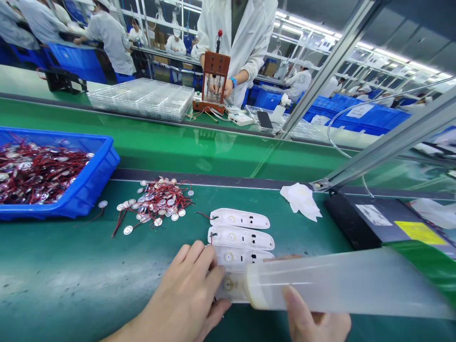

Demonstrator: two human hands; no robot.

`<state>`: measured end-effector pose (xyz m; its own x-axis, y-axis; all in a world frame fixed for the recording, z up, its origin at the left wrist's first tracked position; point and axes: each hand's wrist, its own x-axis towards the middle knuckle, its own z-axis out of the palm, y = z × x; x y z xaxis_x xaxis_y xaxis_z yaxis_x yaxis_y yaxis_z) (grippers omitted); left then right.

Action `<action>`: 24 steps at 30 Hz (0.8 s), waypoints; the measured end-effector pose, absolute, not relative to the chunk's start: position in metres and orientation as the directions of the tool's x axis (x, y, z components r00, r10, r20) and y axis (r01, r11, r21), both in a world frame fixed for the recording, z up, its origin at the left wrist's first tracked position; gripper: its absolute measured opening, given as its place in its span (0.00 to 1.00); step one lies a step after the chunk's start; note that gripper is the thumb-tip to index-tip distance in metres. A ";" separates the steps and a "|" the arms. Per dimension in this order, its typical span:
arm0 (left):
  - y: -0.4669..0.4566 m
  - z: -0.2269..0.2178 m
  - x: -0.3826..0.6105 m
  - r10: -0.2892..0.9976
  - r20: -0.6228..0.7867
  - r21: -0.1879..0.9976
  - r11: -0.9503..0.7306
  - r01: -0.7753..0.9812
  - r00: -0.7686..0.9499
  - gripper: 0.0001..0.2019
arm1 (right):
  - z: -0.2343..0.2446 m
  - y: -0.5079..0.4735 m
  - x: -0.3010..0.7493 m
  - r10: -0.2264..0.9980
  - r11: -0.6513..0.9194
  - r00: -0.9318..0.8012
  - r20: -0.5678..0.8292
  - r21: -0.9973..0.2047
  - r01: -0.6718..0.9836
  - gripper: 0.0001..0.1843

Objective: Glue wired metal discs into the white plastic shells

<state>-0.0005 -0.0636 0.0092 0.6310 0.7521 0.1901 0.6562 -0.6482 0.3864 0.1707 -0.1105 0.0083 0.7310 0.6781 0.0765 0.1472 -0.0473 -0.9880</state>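
Several slim white plastic shells [240,237] lie in a row on the green bench, each with a round disc and dark slots inside. My left hand [192,289] has its fingers curled and pinched at the left end of the nearest shell [237,286], which is partly hidden. In my right hand [315,316] is a long translucent plastic tube [331,280] with a green far end, its fingers wrapped round it from below. The tube's near rim lies over that shell's right part; whether they touch I cannot tell. A pile of wired metal discs [162,202] lies beyond my left hand.
A blue bin [89,185] of red-wired discs stands at the left. White paper [301,200] and a black box [377,218] lie at the right. Behind the conveyor, a person in a white coat [249,42] works at a brown fixture [215,80] beside stacked trays [142,99].
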 end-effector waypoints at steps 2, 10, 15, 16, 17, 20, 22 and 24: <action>-0.063 0.006 0.001 0.752 0.213 0.375 -0.653 0.658 0.624 0.08 | 0.013 -0.102 0.180 0.652 0.012 0.750 -0.113 -0.987 -0.158 0.38; -0.053 0.027 -0.006 0.715 0.394 0.241 -0.687 0.686 0.578 0.27 | 0.031 -0.069 0.243 0.531 0.178 0.663 -0.527 -0.696 -0.696 0.24; -0.045 0.041 -0.018 0.736 0.452 0.248 -0.647 0.721 0.505 0.25 | 0.025 -0.047 0.276 0.447 0.181 0.668 -0.594 -0.672 -0.718 0.14; -0.044 0.040 -0.020 0.724 0.458 0.240 -0.659 0.713 0.515 0.25 | 0.024 -0.043 0.280 0.442 0.167 0.670 -0.597 -0.679 -0.715 0.14; -0.044 0.039 -0.023 0.717 0.461 0.233 -0.667 0.708 0.523 0.24 | 0.023 -0.038 0.284 0.442 0.143 0.667 -0.600 -0.687 -0.713 0.15; -0.046 0.032 -0.034 0.717 0.454 0.218 -0.665 0.715 0.528 0.20 | 0.020 -0.028 0.292 0.482 0.011 0.633 -0.606 -0.718 -0.696 0.21; -0.046 0.028 -0.045 0.743 0.428 0.205 -0.634 0.746 0.514 0.16 | 0.018 -0.024 0.294 0.519 -0.090 0.604 -0.605 -0.742 -0.665 0.22; -0.044 0.026 -0.061 0.777 0.383 0.189 -0.596 0.780 0.500 0.12 | 0.017 -0.023 0.296 0.543 -0.170 0.582 -0.605 -0.758 -0.630 0.18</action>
